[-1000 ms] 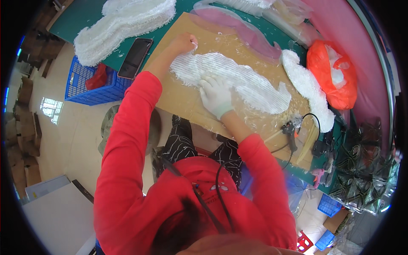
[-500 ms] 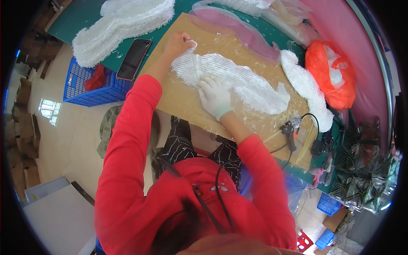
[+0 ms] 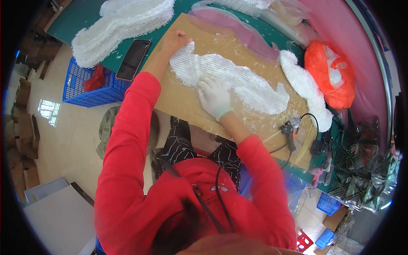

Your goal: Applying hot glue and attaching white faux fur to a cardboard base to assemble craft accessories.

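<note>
White fringed fabric piece point(image 3: 229, 78) — ribbed, fluffy, matt — on a matt brown cardboard sheet point(image 3: 178, 97). Right hand point(image 3: 214, 97) in a thin white cloth-like glove; left hand point(image 3: 174, 40) bare. Far right: glossy orange plastic bag point(image 3: 329, 76). Far left: glossy black phone point(image 3: 133, 59); blue plastic crate point(image 3: 87, 89).

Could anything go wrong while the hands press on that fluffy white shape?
Maybe. The glue gun lies close by the gloved right hand, and its cord loops over the cardboard; a sleeve might snag it. The bare left hand could pick up glue from the white fringed shape.
</note>
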The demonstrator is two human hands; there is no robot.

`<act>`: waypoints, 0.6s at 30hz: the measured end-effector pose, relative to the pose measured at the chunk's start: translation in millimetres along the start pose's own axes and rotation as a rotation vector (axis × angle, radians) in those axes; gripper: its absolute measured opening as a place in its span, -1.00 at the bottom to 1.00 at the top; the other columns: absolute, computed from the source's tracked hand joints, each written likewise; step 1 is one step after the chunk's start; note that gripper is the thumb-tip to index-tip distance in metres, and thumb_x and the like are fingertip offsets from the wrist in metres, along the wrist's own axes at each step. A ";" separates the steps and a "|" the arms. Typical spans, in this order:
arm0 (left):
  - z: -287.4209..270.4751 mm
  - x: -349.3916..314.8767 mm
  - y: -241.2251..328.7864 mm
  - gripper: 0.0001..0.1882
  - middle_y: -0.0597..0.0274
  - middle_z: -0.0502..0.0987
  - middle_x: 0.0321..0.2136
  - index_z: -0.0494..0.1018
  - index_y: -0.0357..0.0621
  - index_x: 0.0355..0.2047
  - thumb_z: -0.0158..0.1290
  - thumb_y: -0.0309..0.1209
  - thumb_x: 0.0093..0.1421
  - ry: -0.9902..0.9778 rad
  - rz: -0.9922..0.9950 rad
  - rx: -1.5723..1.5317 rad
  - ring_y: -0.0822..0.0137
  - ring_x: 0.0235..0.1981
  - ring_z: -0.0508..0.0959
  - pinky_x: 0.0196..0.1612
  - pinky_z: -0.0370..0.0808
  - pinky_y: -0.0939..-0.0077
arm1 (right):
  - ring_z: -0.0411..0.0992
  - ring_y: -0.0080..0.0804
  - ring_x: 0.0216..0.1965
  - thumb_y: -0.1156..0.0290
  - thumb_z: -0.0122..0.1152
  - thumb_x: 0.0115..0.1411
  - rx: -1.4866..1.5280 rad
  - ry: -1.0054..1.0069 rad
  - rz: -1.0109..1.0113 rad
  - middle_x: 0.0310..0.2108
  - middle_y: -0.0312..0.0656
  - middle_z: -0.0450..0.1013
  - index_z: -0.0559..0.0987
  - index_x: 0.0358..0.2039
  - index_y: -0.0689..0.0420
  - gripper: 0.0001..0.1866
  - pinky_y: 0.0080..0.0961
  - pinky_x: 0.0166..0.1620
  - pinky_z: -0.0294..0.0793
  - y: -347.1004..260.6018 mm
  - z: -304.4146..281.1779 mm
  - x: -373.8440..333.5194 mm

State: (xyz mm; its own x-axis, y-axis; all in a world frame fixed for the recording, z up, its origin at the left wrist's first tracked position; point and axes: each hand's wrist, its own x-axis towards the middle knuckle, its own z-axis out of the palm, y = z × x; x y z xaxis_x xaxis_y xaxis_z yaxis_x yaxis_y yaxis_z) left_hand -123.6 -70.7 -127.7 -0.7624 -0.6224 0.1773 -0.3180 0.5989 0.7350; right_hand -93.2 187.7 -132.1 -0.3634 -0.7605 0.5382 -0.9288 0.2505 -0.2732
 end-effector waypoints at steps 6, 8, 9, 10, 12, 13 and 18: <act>0.2 3.3 2.2 -0.65 0.13 0.55 -0.39 0.50 -0.10 -0.31 0.15 -0.18 -0.09 0.099 -0.073 0.009 0.18 -0.35 0.54 -0.29 0.44 0.38 | 0.30 -0.27 -0.08 0.39 0.07 -0.01 0.016 -0.008 0.002 -0.20 -0.25 0.40 0.47 -0.33 0.10 -0.81 -0.31 0.02 0.21 -1.6 1.0 0.4; -3.3 -0.5 13.3 -0.69 0.09 0.54 -0.38 0.50 -0.16 -0.32 0.11 -0.24 -0.03 0.139 0.026 -0.010 0.18 -0.34 0.54 -0.28 0.44 0.42 | 0.30 -0.27 -0.08 0.39 0.07 -0.01 0.014 -0.006 0.008 -0.20 -0.25 0.40 0.47 -0.33 0.10 -0.81 -0.31 0.02 0.21 -0.2 0.1 -0.2; -4.6 -5.3 18.0 -0.73 0.06 0.53 -0.37 0.49 -0.22 -0.33 0.07 -0.29 0.03 0.183 0.124 -0.028 0.19 -0.34 0.54 -0.26 0.44 0.45 | 0.30 -0.27 -0.08 0.39 0.07 -0.01 0.002 -0.007 0.010 -0.19 -0.24 0.40 0.47 -0.33 0.11 -0.81 -0.31 0.02 0.21 0.2 -1.2 0.0; -3.8 -11.4 18.3 -0.73 0.06 0.53 -0.37 0.49 -0.22 -0.33 0.07 -0.29 0.03 0.182 0.124 -0.025 0.19 -0.34 0.54 -0.26 0.44 0.45 | 0.31 -0.27 -0.08 0.39 0.07 0.00 -0.007 -0.005 0.009 -0.19 -0.24 0.40 0.47 -0.33 0.11 -0.81 -0.31 0.02 0.21 0.5 -1.7 0.8; -1.4 -28.4 17.3 -0.77 0.02 0.51 -0.33 0.46 -0.24 -0.28 -0.02 -0.36 0.11 0.104 0.443 -0.100 0.13 -0.29 0.52 -0.22 0.42 0.40 | 0.31 -0.27 -0.08 0.39 0.07 0.00 -0.004 0.003 0.003 -0.19 -0.24 0.40 0.46 -0.33 0.11 -0.81 -0.31 0.02 0.21 2.5 -0.4 0.0; -3.0 -40.4 15.8 -0.77 0.02 0.51 -0.33 0.46 -0.24 -0.28 -0.02 -0.36 0.11 0.106 0.439 -0.094 0.13 -0.29 0.52 -0.22 0.42 0.40 | 0.31 -0.27 -0.08 0.39 0.07 0.00 0.002 0.009 -0.006 -0.19 -0.23 0.40 0.46 -0.33 0.11 -0.81 -0.31 0.02 0.21 1.1 0.9 -0.4; 4.4 -81.7 6.2 -0.51 -0.10 0.25 0.04 0.24 -0.36 -0.01 -0.15 -0.19 0.19 -0.012 0.504 0.174 0.00 0.07 0.26 0.08 0.21 0.34 | 0.30 -0.28 -0.08 0.36 0.07 -0.01 -0.001 0.035 -0.011 -0.19 -0.23 0.39 0.45 -0.32 0.11 -0.79 -0.29 0.03 0.19 0.1 -0.1 -1.5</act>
State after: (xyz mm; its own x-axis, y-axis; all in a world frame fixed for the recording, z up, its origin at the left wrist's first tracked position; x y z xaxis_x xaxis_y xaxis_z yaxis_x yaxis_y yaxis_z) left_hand -65.8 -13.9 -140.5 -0.8507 -0.2303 0.4725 0.0020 0.8975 0.4410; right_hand -92.7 188.9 -132.9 -0.3557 -0.7417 0.5687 -0.9327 0.2429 -0.2666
